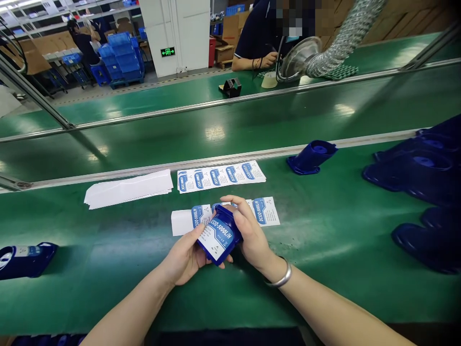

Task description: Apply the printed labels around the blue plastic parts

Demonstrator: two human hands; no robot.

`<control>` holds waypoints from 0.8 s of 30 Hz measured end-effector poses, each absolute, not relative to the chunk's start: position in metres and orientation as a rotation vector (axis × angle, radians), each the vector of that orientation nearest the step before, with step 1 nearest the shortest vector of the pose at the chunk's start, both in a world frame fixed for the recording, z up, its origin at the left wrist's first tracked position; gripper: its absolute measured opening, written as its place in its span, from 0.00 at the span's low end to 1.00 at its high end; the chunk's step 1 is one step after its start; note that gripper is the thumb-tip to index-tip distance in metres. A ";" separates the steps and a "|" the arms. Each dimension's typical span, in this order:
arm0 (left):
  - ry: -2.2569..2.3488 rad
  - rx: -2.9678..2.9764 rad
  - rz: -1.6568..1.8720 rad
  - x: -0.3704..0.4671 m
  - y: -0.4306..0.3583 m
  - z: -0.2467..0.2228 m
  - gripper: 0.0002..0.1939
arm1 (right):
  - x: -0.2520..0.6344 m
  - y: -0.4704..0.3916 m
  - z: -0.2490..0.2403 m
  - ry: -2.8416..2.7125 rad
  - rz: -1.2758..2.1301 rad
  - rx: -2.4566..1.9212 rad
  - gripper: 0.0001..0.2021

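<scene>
Green and glossy, the surface (pixel 108 283) runs wide beneath a workshop lit from above, with a co-worker (pixel 252 41) seated beyond the rails near a silvery duct (pixel 345 45). Between both hands, above the middle of the near side, sits a blue housing (pixel 227 245) with a label (pixel 217 236) on its upward face. It looks like moulded plastic, so I would judge it light, stiff and rather slick, not fragile, though the label's edges could crease or lift. The left hand (pixel 185 254) is closed on its left side, thumb over the label; the right hand (pixel 252 235) curls round the other side. Its side walls and flared rim seem the firmest places to grip. Just beyond, the hands and housing partly cover a label strip (pixel 267 211); farther back lie a label sheet (pixel 221 176) and white backing strips (pixel 129 189). One unlabelled-looking housing (pixel 311 157) lies right of these, darker housings (pixel 425 168) crowd the far right, and a labelled housing (pixel 30 259) rests well left, clear of the hands.
</scene>
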State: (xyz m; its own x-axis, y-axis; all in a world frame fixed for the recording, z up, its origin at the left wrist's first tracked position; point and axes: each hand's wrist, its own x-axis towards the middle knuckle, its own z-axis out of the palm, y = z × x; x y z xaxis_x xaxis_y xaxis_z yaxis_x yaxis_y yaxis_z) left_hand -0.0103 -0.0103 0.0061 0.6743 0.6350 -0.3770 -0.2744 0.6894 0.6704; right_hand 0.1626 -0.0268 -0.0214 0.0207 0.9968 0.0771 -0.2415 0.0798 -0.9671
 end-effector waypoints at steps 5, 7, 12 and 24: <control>0.716 0.789 0.581 -0.014 -0.010 0.009 0.23 | 0.163 -0.026 -0.018 -1.094 1.136 -1.054 0.22; 0.741 0.835 0.599 -0.015 -0.011 0.008 0.23 | 0.163 -0.025 -0.017 -1.091 1.121 -1.085 0.22; 0.875 1.052 0.679 -0.018 -0.013 0.003 0.24 | 0.163 -0.025 -0.015 -1.096 1.098 -1.131 0.23; 0.831 1.004 0.686 -0.013 -0.014 0.015 0.35 | 0.170 -0.026 -0.022 -1.224 1.010 -1.050 0.22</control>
State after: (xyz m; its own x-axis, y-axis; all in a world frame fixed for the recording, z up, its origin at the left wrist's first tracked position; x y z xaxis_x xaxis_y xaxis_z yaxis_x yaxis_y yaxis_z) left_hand -0.0132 -0.0143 0.0152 0.5168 0.8106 -0.2753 -0.1167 0.3853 0.9154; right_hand 0.1701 -0.0257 -0.0215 0.0772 0.9725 0.2197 -0.0310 0.2226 -0.9744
